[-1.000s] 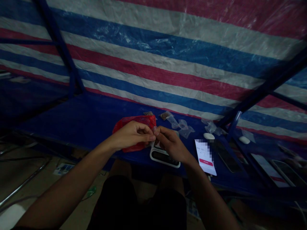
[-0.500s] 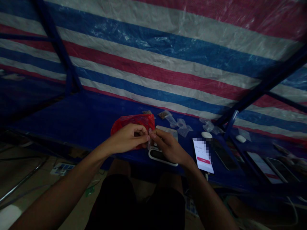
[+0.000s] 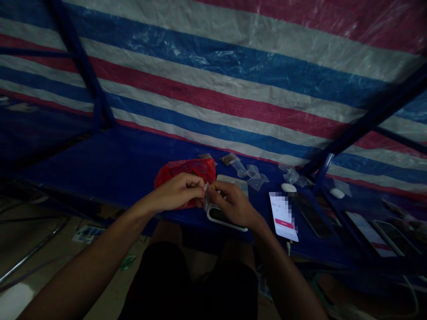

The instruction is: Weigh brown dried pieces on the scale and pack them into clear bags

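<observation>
Carefully, the left hand (image 3: pixel 175 192) and right hand (image 3: pixel 233 205) gripped a small clear plastic bag (image 3: pixel 206 198) in a tight pinch, just above a white digital scale (image 3: pixel 227 221), beside a red plastic bag (image 3: pixel 187 171); its thin edge called for steady fingers.

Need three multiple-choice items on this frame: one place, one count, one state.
1. Where is the red plastic bag? A) behind the left hand B) on the floor C) hanging from the blue frame
2. How many white oval objects lie on the blue surface? A) one B) two C) four
3. The phone nearest the right hand shows: A) a dark screen B) a lit screen C) its back

1 A: the left hand overlaps the bag.
2 B: one lies near the phone, one further right.
3 B: the display is bright, with a pink button.
</observation>
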